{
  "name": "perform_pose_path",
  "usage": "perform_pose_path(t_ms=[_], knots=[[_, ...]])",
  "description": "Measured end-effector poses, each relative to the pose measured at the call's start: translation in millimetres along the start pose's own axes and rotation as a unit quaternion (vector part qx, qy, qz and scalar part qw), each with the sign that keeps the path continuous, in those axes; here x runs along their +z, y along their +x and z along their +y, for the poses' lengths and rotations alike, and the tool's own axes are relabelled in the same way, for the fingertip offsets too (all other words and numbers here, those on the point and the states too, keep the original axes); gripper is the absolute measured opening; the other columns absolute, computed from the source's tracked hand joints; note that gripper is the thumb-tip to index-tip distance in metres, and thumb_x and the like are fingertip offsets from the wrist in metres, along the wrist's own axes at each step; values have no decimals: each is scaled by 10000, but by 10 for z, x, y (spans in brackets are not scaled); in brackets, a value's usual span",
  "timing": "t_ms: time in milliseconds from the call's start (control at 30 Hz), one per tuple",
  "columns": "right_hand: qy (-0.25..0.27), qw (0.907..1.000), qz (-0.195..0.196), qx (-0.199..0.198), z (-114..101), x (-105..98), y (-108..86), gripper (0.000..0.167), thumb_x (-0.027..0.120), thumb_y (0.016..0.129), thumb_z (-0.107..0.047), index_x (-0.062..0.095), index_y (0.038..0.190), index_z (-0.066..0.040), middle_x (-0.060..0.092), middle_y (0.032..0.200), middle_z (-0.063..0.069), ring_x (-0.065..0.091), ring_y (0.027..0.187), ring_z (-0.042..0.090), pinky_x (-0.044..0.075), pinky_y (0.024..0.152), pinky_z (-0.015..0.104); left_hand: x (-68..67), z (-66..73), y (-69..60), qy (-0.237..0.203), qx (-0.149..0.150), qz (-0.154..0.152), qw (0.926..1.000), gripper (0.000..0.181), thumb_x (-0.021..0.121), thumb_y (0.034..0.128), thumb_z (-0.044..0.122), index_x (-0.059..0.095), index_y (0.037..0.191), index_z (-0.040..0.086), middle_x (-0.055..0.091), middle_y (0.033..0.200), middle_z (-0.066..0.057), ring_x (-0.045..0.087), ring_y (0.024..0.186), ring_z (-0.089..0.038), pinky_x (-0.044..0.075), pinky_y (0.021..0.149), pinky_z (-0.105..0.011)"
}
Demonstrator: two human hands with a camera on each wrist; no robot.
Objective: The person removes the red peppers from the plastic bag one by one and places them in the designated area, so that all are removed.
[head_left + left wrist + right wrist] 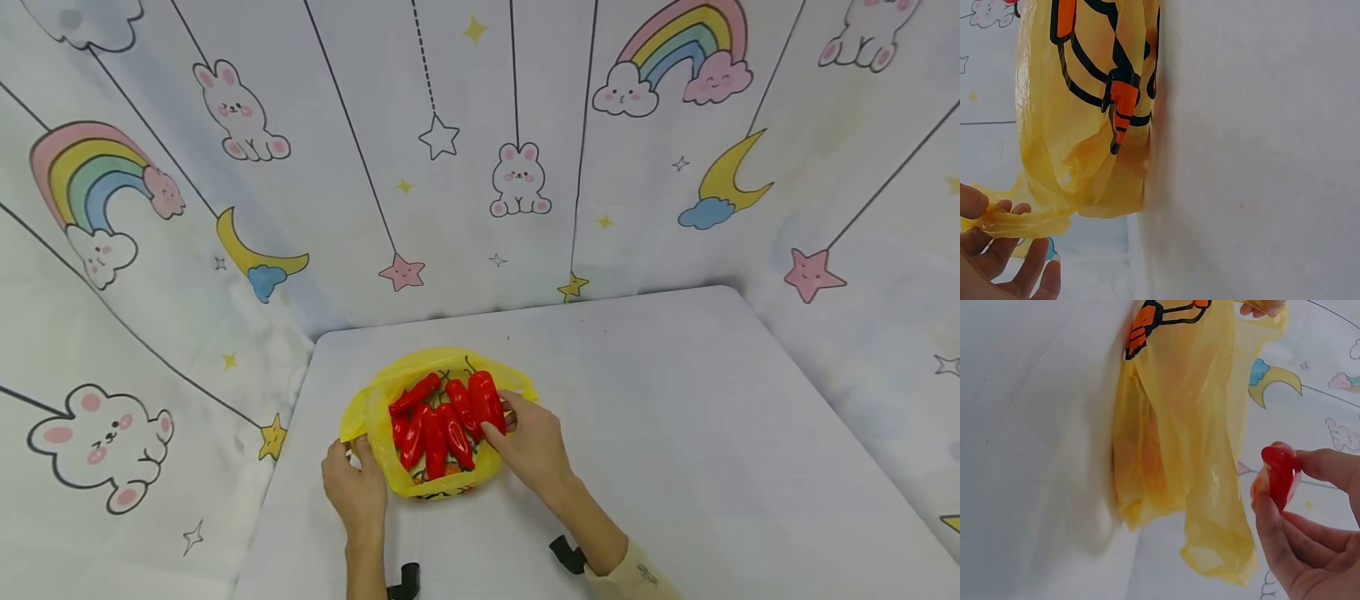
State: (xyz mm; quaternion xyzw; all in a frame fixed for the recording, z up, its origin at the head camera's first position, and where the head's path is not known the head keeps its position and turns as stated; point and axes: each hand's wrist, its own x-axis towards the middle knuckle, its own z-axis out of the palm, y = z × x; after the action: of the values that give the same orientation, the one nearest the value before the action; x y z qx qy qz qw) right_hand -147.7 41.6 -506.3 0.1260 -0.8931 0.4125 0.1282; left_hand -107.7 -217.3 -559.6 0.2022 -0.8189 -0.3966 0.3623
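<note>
A yellow plastic bag [375, 421] stands with its mouth wide on the white table, several red chili peppers [435, 442] lying inside it. At the bag's left side, my left hand [354, 487] pinches a handle of the bag; the left wrist view shows the thin plastic [1029, 222] between thumb and fingers. Above the right rim, my right hand [536, 442] holds one red chili pepper [486, 402] between thumb and fingertips. In the right wrist view that pepper [1282, 475] is seen end-on, apart from the bag's outer wall.
The white table [660, 433] reaches to a backdrop [465, 200] printed with rabbits, stars and rainbows. Black wrist fittings [567, 554] sit at both forearms. Orange and black printing [1124, 100] marks the bag's side.
</note>
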Motion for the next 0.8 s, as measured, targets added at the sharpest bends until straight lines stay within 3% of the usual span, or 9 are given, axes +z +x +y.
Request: perform_pose_path(t_ms=[500, 800], knots=[[50, 9977, 660, -155, 55, -202, 49, 570, 904, 831, -212, 679, 1318, -19, 756, 1002, 54, 691, 803, 163, 610, 706, 287, 26, 53, 11, -108, 139, 26, 9998, 213, 610, 1030, 84, 653, 1102, -112, 675, 1097, -282, 571, 1057, -458, 420, 925, -586], [61, 9976, 690, -24, 159, -262, 96, 557, 888, 850, -214, 672, 1328, -24, 766, 1037, 80, 707, 813, 172, 623, 719, 348, 48, 65, 13, -169, 222, 11, 9996, 209, 624, 1026, 75, 659, 1109, -113, 681, 1099, -279, 573, 1069, -456, 424, 940, -592]])
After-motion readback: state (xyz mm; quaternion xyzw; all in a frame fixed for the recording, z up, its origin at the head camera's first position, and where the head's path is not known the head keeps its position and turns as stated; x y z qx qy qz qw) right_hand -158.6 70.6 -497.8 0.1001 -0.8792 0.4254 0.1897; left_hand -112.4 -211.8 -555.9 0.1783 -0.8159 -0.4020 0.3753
